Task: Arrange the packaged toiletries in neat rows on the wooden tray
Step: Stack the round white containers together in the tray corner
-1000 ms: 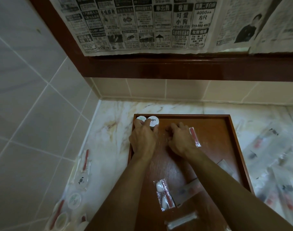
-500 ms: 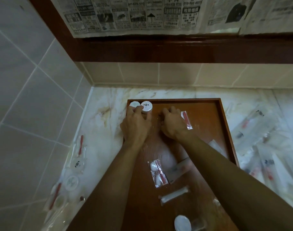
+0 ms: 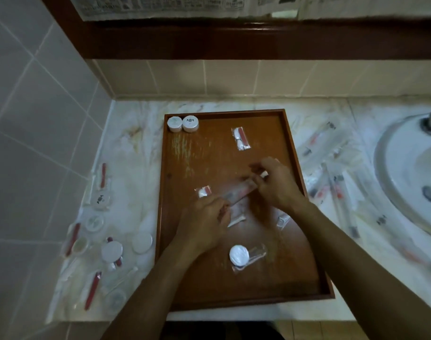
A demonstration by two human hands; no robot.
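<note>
Two round tubs (image 3: 183, 123) were lined up in the tray (image 3: 290, 153) corner; a long packet (image 3: 239, 193) was held by both hands (image 3: 204, 222) (image 3: 276, 182), others left scattered.

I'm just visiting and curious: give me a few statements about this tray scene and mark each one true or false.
1. Two round white containers sit side by side in the far left corner of the wooden tray. True.
2. Both hands are idle. False: the left hand and right hand grip a long clear packet between them.
3. A sink lies right of the tray. True.
4. The counter left of the tray holds only folded towels. False: packets and round containers lie there.
</note>
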